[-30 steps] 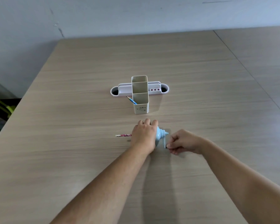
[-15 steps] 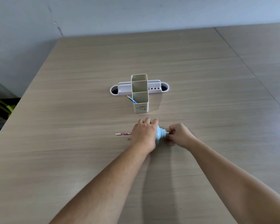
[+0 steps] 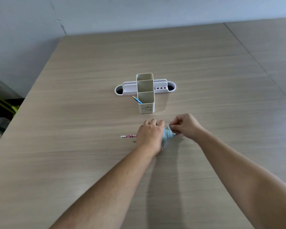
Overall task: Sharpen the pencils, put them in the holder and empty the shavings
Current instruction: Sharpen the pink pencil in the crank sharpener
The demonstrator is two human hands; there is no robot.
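Midway through the job, a person leans both bare forearms over a wood-grain table [image 3: 73,162] to work a pale blue crank sharpener [image 3: 167,135]. Nearest the camera, the left hand [image 3: 149,134] is clamped over the sharpener's body, pinning it to the tabletop, while the right hand [image 3: 184,125] pinches the small crank handle [image 3: 169,127] at the sharpener's right end, fingers curled closed around it. A pink patterned pencil [image 3: 128,136] juts out leftward from under the left hand, its working end hidden inside the sharpener, so its point cannot be judged. Farther back, well apart from both hands, stands the cream pencil holder [image 3: 146,103] on its white tray base [image 3: 127,87], with one blue pencil [image 3: 136,99] already leaning out of the front compartment, tip up. By the look of it, one pencil is done, a second is being ground, and the shavings remain to be emptied.
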